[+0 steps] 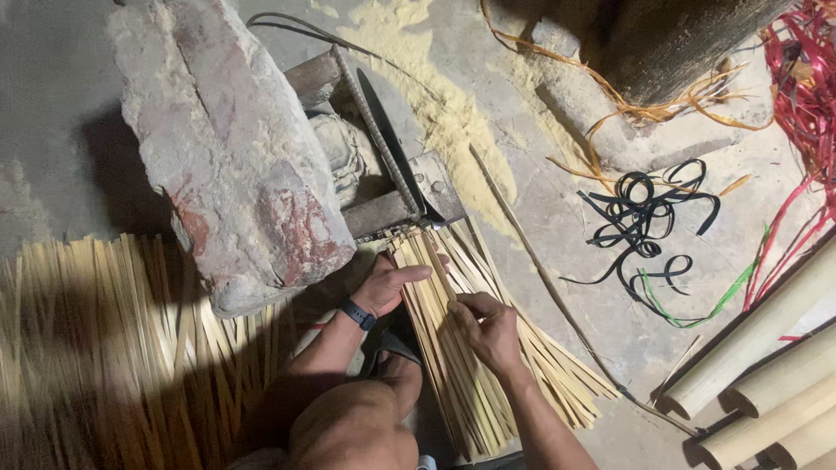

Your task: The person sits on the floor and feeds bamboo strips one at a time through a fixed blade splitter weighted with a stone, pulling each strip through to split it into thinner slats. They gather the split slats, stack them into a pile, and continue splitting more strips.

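View from above of a person seated on a dusty concrete floor (pixel 540 209), working with a bundle of thin bamboo strips (pixel 453 348). The strips are pale yellow, flat, narrow and long, laid side by side in a loose sheaf that runs from a metal cutting frame (pixel 409 204) down toward the person's knee. Their top ends meet the frame just beneath a long dark blade (pixel 387 139).

The left hand (pixel 392 283), with a dark band on its wrist, lies across the left edge of the bundle, fingers stretched out flat and pressing on the strips rather than closed around them. The right hand (pixel 488 326) rests on the middle of the bundle with its fingers curled, pinching one or a few strips between thumb and fingertips.

A large rough block of stone or masonry (pixel 226 148), grey with reddish patches, sits on the left part of the frame. A wide spread of more bamboo strips (pixel 104 348) covers the floor at lower left. Yellow sawdust (pixel 444 96) is scattered above the blade. To the right lie curled black plastic straps (pixel 644 218), a green strap (pixel 714 305), red straps (pixel 801 96) and orange strands (pixel 627 104). Thick cut bamboo poles (pixel 766 348) are stacked at lower right, their hollow ends facing lower left.
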